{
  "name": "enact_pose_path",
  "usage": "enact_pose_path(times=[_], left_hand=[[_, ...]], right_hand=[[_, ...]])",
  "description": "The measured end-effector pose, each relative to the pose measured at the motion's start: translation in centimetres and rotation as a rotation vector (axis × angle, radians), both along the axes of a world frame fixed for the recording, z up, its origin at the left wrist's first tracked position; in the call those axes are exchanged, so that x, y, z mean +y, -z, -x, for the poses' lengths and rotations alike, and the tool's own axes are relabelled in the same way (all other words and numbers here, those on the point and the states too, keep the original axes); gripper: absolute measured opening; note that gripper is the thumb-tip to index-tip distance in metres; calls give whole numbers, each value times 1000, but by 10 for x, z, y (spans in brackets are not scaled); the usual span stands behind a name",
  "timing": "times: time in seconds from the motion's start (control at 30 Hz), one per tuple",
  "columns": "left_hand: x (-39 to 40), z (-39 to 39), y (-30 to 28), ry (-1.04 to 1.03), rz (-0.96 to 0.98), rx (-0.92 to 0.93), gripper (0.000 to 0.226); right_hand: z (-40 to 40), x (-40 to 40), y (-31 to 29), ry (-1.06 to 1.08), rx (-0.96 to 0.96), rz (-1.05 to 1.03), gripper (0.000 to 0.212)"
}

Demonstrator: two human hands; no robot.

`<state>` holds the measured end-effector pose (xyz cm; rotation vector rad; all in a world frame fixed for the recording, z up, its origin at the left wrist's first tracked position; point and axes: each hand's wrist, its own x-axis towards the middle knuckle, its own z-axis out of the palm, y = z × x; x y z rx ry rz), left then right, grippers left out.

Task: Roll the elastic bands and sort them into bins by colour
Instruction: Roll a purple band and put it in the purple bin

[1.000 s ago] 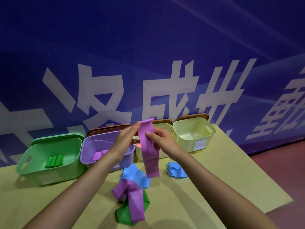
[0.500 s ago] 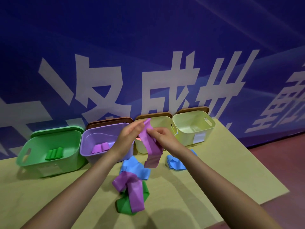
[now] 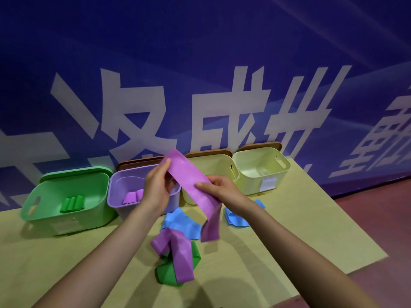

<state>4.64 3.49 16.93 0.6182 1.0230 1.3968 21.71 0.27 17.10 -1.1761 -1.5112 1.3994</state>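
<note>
A flat purple band [image 3: 191,178] stretches in the air in front of the bins. My left hand [image 3: 157,187] pinches its upper end and my right hand [image 3: 219,189] pinches it lower down, the tail hanging below. On the table lie another purple band [image 3: 178,254] over a green band [image 3: 169,274], plus two blue bands [image 3: 181,225] [image 3: 236,218]. The green bin [image 3: 51,216] holds three green rolls [image 3: 72,203]. The purple bin [image 3: 115,192] holds purple rolls [image 3: 133,196].
Two pale yellow bins [image 3: 262,174] [image 3: 211,161] stand right of the purple one, with brown lids behind. A blue banner wall rises right behind the bins. The yellow table [image 3: 289,230] ends at the right, with red floor [image 3: 378,218] beyond.
The band hung straight down from both hands close together; now my right hand has slid down it and the band lies stretched diagonally, its flat face turned up.
</note>
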Motion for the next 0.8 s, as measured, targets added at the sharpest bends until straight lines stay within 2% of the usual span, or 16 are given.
enact_pose_path(times=[0.13,0.27,0.37,0.43,0.53,0.6,0.67,0.8], left_hand=[[22,28,-13,-179,6,-75,13],[33,44,-13,-294,40,-36,12],[36,56,-9,-354,71,-53,30],[37,59,-6,-353,67,-69,38],[35,57,-2,-291,49,-83,38],[34,55,-2,-289,45,-91,38],[34,53,-3,-304,52,-85,35],[20,29,-14,-204,24,-54,28]], right_hand=[[-13,-9,19,-62,72,153,11],[-24,-15,31,-5,28,219,29],[-34,-18,43,-45,46,251,29],[-39,-18,52,-26,82,283,28],[-44,-15,68,87,132,289,31],[-47,-14,76,166,59,245,36],[-50,-15,87,210,-116,181,39],[-52,-20,105,169,-319,163,36]])
